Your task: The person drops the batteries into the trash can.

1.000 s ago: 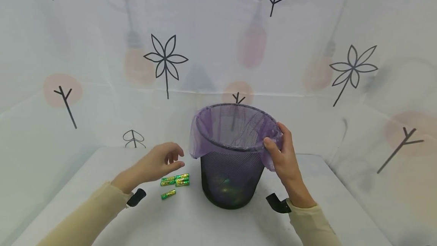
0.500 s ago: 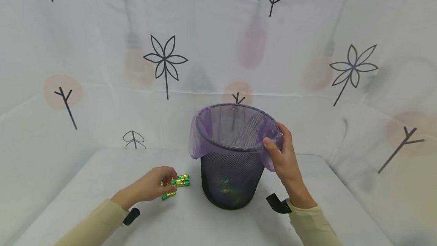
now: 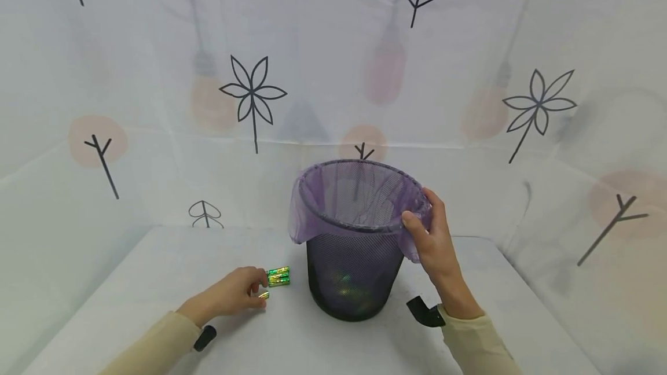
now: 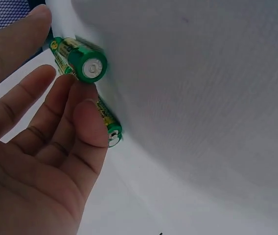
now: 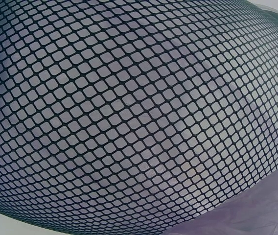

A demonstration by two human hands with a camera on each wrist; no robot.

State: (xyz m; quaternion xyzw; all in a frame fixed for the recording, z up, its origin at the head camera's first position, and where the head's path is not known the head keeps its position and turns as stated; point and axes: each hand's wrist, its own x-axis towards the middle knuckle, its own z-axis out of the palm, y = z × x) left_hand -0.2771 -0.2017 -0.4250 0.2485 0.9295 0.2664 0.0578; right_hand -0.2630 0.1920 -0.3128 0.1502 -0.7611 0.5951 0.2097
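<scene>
Green and gold batteries (image 3: 278, 276) lie side by side on the white table. My left hand (image 3: 226, 296) is beside them, low over the table, its thumb and fingers apart. The end of another battery (image 3: 264, 295) shows between thumb and fingers. In the left wrist view, one battery (image 4: 82, 61) lies just beyond the loosely bent fingertips, and another battery (image 4: 110, 125) is partly hidden behind a finger. My right hand (image 3: 438, 247) grips the rim of a black mesh wastebasket (image 3: 354, 271) and its purple bin liner (image 3: 318, 224), thumb on the near side.
Blurred green-yellow shapes (image 3: 346, 288) show through the lower mesh of the wastebasket. A white cloth (image 3: 312, 74) printed with flowers and twigs hangs behind the table (image 3: 333, 346). Mesh fills most of the right wrist view.
My left hand has come down from above the batteries and drawn slightly toward me, with its fingers now around the nearest battery. My right hand and the wastebasket have stayed in place.
</scene>
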